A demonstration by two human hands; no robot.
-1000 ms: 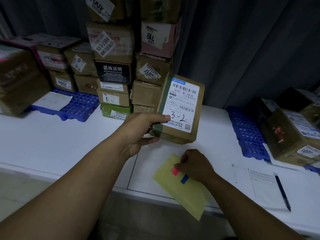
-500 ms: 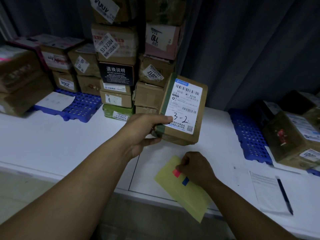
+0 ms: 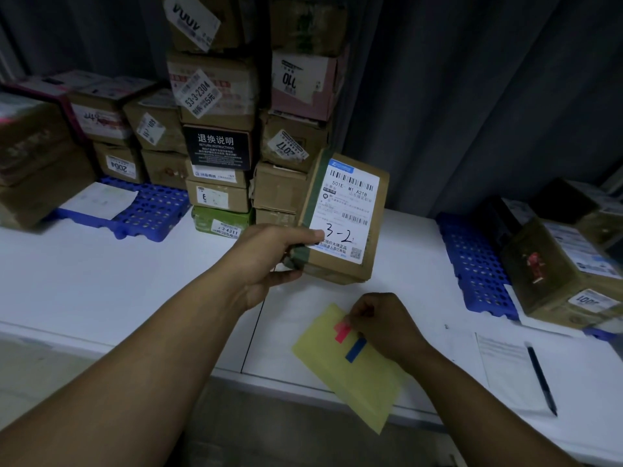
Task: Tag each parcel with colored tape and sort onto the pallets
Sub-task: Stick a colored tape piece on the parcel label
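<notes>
My left hand (image 3: pixel 269 256) grips the lower left corner of a brown cardboard parcel (image 3: pixel 344 217) and holds it upright above the white table. Its white shipping label faces me, with "3-2" written on it by hand. Below it, a yellow sheet (image 3: pixel 354 375) lies at the table's front edge and carries a red tape strip (image 3: pixel 342 332) and a blue tape strip (image 3: pixel 355 350). My right hand (image 3: pixel 384 326) rests on the sheet, its fingers pinching the upper end of the red strip.
A tall stack of parcels (image 3: pixel 215 143) stands behind the held one. A blue pallet (image 3: pixel 148 210) with boxes lies at the left, another blue pallet (image 3: pixel 472 264) with boxes at the right. A paper sheet (image 3: pixel 505 369) with a black pen (image 3: pixel 541 379) lies at the near right.
The red strip's upper end has come up off the yellow sheet under my right fingers. The parcel stays held in much the same place.
</notes>
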